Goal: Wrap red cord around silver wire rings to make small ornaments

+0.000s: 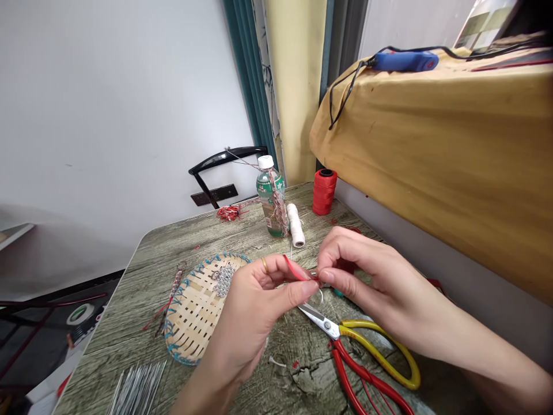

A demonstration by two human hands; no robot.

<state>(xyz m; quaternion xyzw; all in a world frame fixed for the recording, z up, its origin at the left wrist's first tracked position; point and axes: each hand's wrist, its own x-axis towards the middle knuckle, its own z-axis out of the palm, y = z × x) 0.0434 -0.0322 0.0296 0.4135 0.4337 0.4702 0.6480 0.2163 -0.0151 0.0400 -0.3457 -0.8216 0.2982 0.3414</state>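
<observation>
Above the table, my left hand (259,305), with a ring on one finger, is closed in a pinch on a strand of red cord (294,270). Thumb and fingers of my right hand (367,268) are pinched together at the other end of the same cord, and the two hands nearly touch. A thin white thread (321,297) curls below the fingertips. Just under the hands lie scissors (330,328) with one yellow and one red handle. A woven bamboo tray (196,323) edged in blue holds a cluster of clear beads (224,281), partly behind my left hand.
A plastic bottle (271,196) with braided cord tied on it stands at the back, beside a white thread spool (296,226) and a red thread spool (324,192). Metal rods (136,389) lie front left. A cloth-covered surface (432,132) rises on the right.
</observation>
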